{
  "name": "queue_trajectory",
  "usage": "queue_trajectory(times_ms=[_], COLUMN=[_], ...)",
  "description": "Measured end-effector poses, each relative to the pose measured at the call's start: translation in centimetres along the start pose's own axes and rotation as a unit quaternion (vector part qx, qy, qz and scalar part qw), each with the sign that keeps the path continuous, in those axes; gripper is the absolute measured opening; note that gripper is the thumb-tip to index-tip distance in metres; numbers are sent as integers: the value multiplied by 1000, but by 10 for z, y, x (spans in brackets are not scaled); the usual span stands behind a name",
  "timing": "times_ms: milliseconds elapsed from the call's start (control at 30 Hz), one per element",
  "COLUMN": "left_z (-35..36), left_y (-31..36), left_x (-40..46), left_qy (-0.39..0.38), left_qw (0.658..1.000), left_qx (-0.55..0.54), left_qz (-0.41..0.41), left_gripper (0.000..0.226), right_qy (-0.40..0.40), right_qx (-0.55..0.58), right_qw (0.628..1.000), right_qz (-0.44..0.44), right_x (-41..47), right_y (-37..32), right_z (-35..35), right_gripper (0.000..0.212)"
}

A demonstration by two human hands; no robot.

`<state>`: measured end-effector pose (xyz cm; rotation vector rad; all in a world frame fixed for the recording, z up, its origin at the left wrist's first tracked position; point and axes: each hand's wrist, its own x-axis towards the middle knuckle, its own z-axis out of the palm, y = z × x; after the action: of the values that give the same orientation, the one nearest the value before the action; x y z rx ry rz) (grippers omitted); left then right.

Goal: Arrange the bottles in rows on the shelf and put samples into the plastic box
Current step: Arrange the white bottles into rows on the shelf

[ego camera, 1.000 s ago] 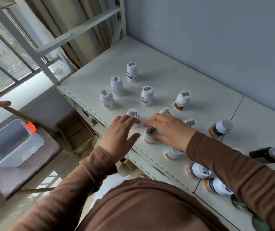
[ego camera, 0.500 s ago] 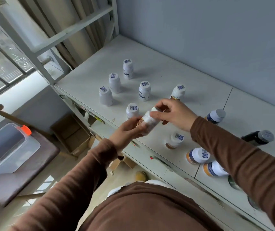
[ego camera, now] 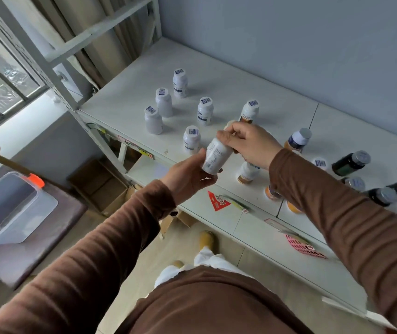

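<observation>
A white bottle (ego camera: 216, 156) is held tilted above the front edge of the white shelf (ego camera: 277, 109). My left hand (ego camera: 188, 175) grips its base and my right hand (ego camera: 248, 143) holds its cap end. Several white bottles stand upright in loose rows at the back left, such as one at the far end (ego camera: 180, 83) and one near the front (ego camera: 192, 139). More bottles, white and dark, lie or stand to the right, partly hidden by my right arm. The clear plastic box (ego camera: 12, 208) with orange clips sits on a brown stool at lower left.
A dark green bottle (ego camera: 350, 162) lies on its side at the right. A grey wall runs behind the shelf. A metal frame (ego camera: 55, 68) and a window stand at the left. Cardboard boxes (ego camera: 101, 186) sit on the floor under the shelf.
Both hands lifted one white bottle off the shelf and now hold it tilted between them. The camera has pulled back and shifted, showing more of the shelf front.
</observation>
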<state>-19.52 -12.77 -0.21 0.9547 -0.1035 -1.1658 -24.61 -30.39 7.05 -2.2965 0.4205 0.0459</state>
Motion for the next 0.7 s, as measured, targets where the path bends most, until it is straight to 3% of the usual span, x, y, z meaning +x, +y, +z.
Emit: queue_trajectory(times_ms=[133, 233, 400, 533, 700], left_z=[-1, 0, -6, -10, -4], left_y=[-2, -5, -8, -10, -8], left_x=[-1, 6, 18, 18, 22], left_qy=[22, 80, 140, 162, 178], left_qw=[981, 915, 782, 685, 603], left_qx=[175, 379, 595, 700, 764], left_qz=[82, 116, 125, 123, 143], left_gripper=[26, 44, 67, 68, 61], right_qy=[-12, -19, -42, -64, -96], right_qx=[-93, -153, -234, -279, -295], right_qw=[995, 984, 968, 955, 945], right_qz=[-40, -90, -83, -84, -99], right_x=[-6, 1, 22, 35, 43], right_y=[3, 9, 25, 39, 51], right_z=[-6, -3, 5, 16, 26], right_gripper=[33, 33, 39, 36, 34])
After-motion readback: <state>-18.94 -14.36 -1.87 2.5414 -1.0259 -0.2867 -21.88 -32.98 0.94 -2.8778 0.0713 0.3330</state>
